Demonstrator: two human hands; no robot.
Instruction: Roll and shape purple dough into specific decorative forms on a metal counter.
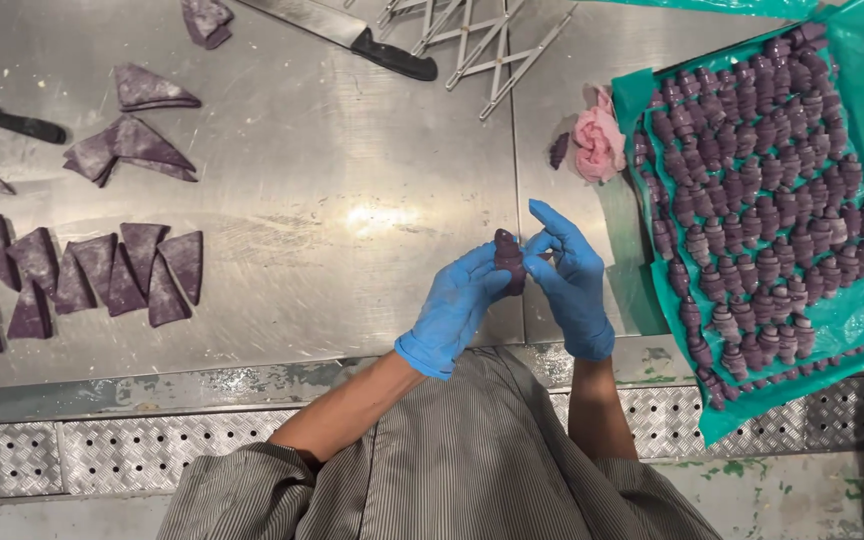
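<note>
While both gloved hands, left hand (455, 308) and right hand (569, 272), pinch the purple dough roll (508, 260) at frame centre, light, even finger pressure should keep its layers intact.

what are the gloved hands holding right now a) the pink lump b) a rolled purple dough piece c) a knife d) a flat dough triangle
b: the left hand and right hand pinch a small rolled purple dough piece between them, above the steel table; the knife lies untouched.
</note>
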